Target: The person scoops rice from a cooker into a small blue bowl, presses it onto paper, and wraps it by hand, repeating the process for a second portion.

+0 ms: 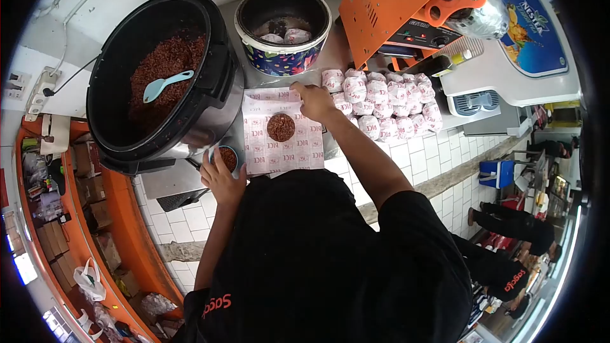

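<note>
A sheet of printed wrapping paper (267, 160) lies flat on the counter, with a round mound of reddish-brown rice (281, 127) in its middle. My right hand (314, 103) pinches the paper's far edge near the right corner. Left of the sheet, my left hand (222, 178) has its fingers around the rim of a small bowl (236, 150) with more brown rice inside. Beside it stands a large black-lined rice cooker (222, 67), holding rice and a light-blue rice paddle (166, 85).
Behind the paper, an open patterned cooker (281, 58) holds a few wrapped packets. Several wrapped packets (381, 101) are stacked to the right, below an orange machine (387, 9). Orange shelving (117, 228) is at left. Other people in black (515, 225) stand far right.
</note>
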`<action>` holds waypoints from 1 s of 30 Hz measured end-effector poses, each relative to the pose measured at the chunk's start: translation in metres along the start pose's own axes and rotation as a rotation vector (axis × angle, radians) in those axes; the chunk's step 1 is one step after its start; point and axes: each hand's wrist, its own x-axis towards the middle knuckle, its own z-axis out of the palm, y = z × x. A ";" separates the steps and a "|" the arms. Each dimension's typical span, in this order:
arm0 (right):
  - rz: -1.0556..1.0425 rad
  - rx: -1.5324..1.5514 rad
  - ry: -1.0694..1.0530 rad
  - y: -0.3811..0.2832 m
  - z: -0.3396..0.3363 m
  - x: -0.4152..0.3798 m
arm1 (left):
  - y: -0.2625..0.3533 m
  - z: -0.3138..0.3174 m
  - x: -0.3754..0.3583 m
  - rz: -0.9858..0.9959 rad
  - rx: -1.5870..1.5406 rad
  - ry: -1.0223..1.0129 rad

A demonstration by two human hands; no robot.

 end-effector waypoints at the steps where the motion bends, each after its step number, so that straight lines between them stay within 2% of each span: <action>1: -0.037 -0.038 0.004 0.003 -0.002 0.001 | 0.005 -0.001 0.009 0.128 -0.072 -0.052; 3: -0.095 -0.110 -0.030 0.006 -0.005 -0.004 | 0.019 0.005 0.038 0.382 -0.223 -0.161; 5: -0.136 -0.177 -0.099 0.005 -0.010 -0.011 | 0.046 0.017 0.080 0.583 -0.180 -0.187; 7: -0.205 -0.188 -0.038 0.003 -0.006 -0.025 | 0.070 0.032 0.119 0.767 -0.058 -0.072; 10: -0.268 -0.223 -0.011 -0.004 -0.009 -0.047 | 0.070 0.060 0.149 0.864 0.088 -0.370; 17: -0.272 -0.175 0.139 0.004 0.035 -0.088 | 0.032 0.062 0.129 1.005 -0.118 -0.486; 20: -0.041 -0.213 0.307 -0.003 0.026 -0.095 | 0.027 0.071 0.123 0.907 -0.080 -0.670; 23: 0.142 -0.311 0.506 0.014 0.051 -0.083 | 0.029 0.052 0.114 0.930 -0.093 -0.523; 25: 0.096 -0.073 0.507 0.017 0.043 -0.079 | 0.025 0.053 0.108 0.958 -0.091 -0.524; 27: 0.208 0.292 0.237 0.020 0.042 -0.071 | 0.021 0.054 0.101 0.968 -0.106 -0.523; 30: 0.305 0.369 0.286 0.006 0.033 -0.072 | 0.018 0.059 0.092 0.968 -0.148 -0.517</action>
